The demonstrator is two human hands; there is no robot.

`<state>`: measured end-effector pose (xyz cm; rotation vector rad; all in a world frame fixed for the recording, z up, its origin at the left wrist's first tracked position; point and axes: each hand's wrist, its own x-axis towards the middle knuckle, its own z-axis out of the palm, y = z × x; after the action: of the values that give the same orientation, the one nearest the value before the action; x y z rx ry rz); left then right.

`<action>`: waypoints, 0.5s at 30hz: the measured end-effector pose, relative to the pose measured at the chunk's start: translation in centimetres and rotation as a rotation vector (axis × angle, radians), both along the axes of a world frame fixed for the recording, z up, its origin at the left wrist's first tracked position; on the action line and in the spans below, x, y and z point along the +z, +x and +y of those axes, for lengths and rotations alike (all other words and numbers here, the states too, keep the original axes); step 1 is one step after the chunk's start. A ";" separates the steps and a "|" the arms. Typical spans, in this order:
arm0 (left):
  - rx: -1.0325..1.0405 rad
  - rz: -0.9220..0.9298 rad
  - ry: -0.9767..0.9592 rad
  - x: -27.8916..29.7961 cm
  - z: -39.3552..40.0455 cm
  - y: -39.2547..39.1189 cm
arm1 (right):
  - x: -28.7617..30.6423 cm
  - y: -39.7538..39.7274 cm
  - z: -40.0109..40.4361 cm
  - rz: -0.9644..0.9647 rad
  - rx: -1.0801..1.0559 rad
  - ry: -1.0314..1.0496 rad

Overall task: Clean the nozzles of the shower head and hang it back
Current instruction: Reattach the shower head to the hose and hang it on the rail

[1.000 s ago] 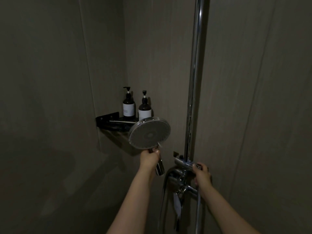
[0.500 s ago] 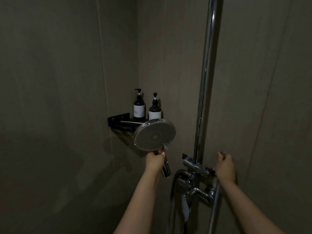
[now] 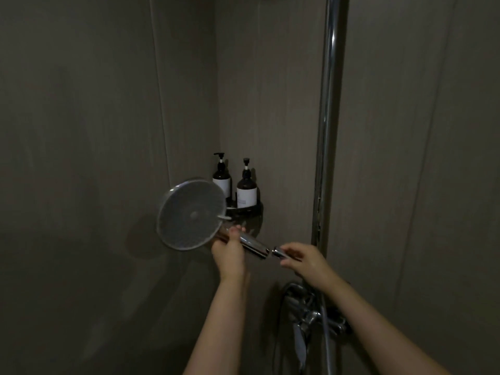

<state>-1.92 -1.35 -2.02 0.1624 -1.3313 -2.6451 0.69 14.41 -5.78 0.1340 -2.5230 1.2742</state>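
at centre frame the left hand (image 3: 228, 253) grips the chrome handle of the shower head (image 3: 192, 214), its round nozzle face turned toward the camera. the right hand (image 3: 303, 259) pinches the hose connector (image 3: 280, 252) at the handle's end.

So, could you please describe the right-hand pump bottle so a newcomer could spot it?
Find the black corner shelf left of the chrome riser pipe. Two dark pump bottles stand there; yours is the right-hand pump bottle, shorter-looking, beside the left pump bottle.
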 end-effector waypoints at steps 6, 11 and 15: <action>-0.036 0.018 0.366 1.2 -1.0 -0.4 | 1.1 0.3 -0.8 0.025 0.046 -0.045; -0.088 0.009 0.459 0.8 -1.4 -0.8 | 1.3 0.4 -1.2 0.006 0.089 0.024; -0.120 -0.029 0.476 0.5 -1.8 -1.0 | 1.5 0.4 -1.3 0.005 0.091 0.083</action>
<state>-2.88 -3.18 -1.49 0.1870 -0.7126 -3.0271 1.07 13.07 -4.26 0.2730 -2.5926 1.2008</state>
